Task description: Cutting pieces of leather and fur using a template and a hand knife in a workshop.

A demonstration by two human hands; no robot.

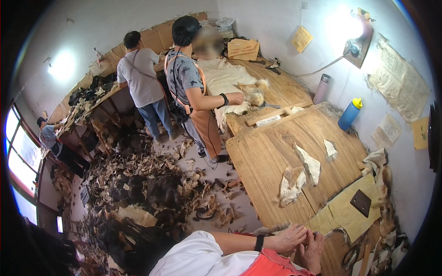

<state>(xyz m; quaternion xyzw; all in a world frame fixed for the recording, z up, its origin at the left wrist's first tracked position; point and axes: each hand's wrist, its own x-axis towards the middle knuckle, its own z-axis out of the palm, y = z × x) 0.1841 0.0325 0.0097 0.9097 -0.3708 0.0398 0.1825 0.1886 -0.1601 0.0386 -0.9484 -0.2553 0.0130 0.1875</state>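
Observation:
My left hand (287,238), with a black band at the wrist, reaches in from the lower edge. Its fingers are bent and meet those of my right hand (312,252), which is curled, over the near edge of the wooden table (258,184). Whether anything small is pinched between the fingers is hidden. Red cloth (274,266) hangs in front of me, under the hands. Just beyond them lies a sheet of yellow paper (340,220), with a dark brown plate (360,203) on it. Pale hide pieces (293,184) rest farther up the tabletop.
Scissors (352,255) and a wooden stick (365,260) lie on the right, beside fur scraps (384,184). A blue bottle (350,114) and a grey flask (322,88) stand by the wall. Fur offcuts (138,188) heap the floor. An aproned person (186,83) handles a pelt (253,92).

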